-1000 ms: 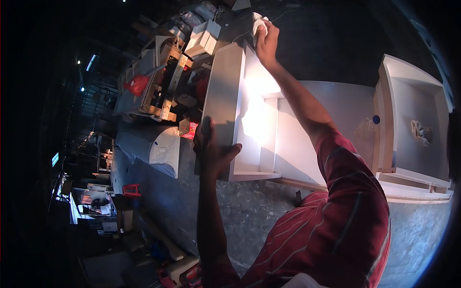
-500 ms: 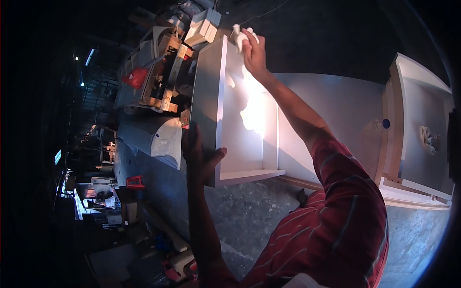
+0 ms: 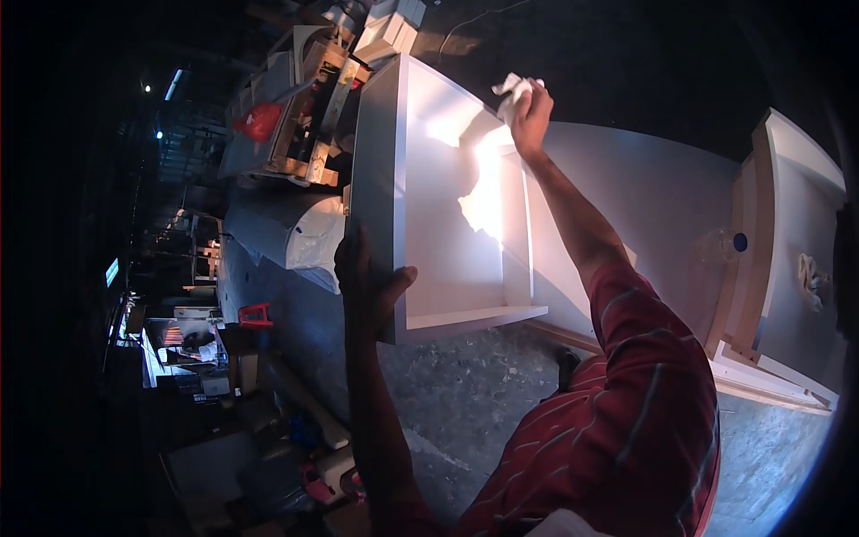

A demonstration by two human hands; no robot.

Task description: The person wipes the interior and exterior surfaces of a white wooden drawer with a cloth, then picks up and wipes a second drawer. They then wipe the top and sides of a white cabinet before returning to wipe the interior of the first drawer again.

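While left hand [image 3: 369,288] fingers clasp the drawer box [image 3: 429,197] edge | right hand [image 3: 530,112] — fingers closed on white cloth [image 3: 510,89].

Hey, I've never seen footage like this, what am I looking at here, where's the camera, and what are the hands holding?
This is a single picture from a camera worn on a person's head, looking down at their own two bare hands. The wide lens bends the edges and the view appears turned sideways. There is no machine. The left hand grips the outer side of a white open box-shaped furniture piece, like a drawer or cabinet shell. The right hand holds a crumpled white cloth against the box's far inner edge. The box rests beside a large white panel. Another white unit with a rag lying in it stands on the right. A cluttered, dark workshop lies beyond.
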